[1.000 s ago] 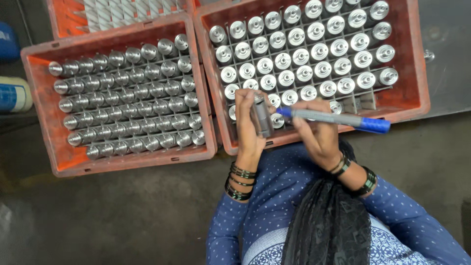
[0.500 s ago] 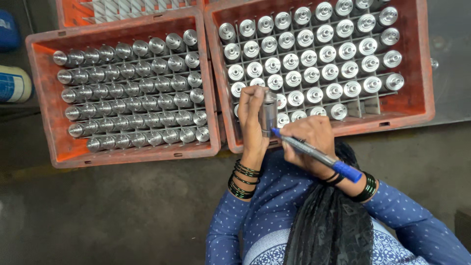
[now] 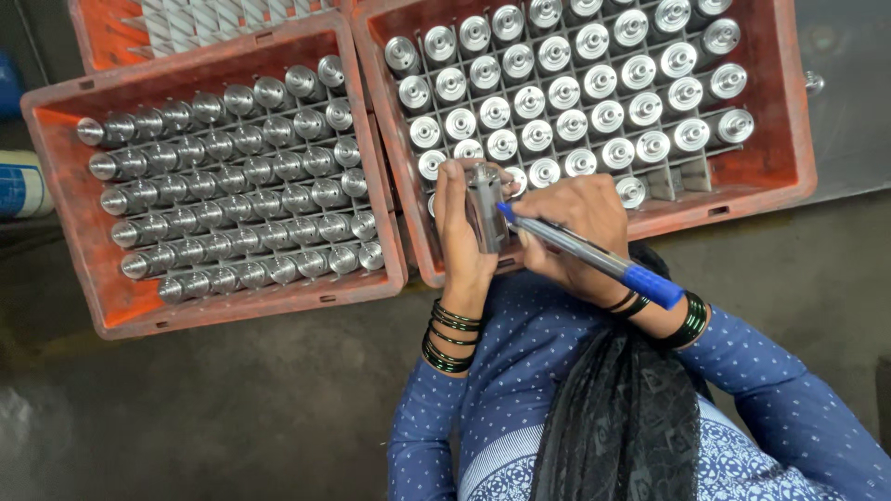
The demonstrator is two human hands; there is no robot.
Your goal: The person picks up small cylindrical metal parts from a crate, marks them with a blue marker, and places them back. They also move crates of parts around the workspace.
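Two orange plastic crates sit side by side on a dull grey floor. The right crate point(image 3: 784, 139) has a grid of divider cells; most cells hold one upright metal cylinder point(image 3: 608, 116), bright machined top face outward, round with a stepped centre. A few cells along the near row, at the right end, stand unfilled. The left crate point(image 3: 65, 232) is packed in rows with similar cylinders point(image 3: 237, 199), here seen leaning so their polished sides and narrower necks show. A third orange crate point(image 3: 102, 37) lies behind, partly out of view, contents unclear.

The left hand point(image 3: 461, 237) is closed round one metal part point(image 3: 484, 209), cylindrical, smooth and reflective, held upright over the near edge of the right crate. The right hand point(image 3: 577, 232) grips a marker pen point(image 3: 594, 258), silver-grey barrel with a blue cap end, its blue tip touching the side of the held part. Dark green bangles point(image 3: 450, 336) ring the left wrist. A blue and white can point(image 3: 20, 186) rests at the far left edge
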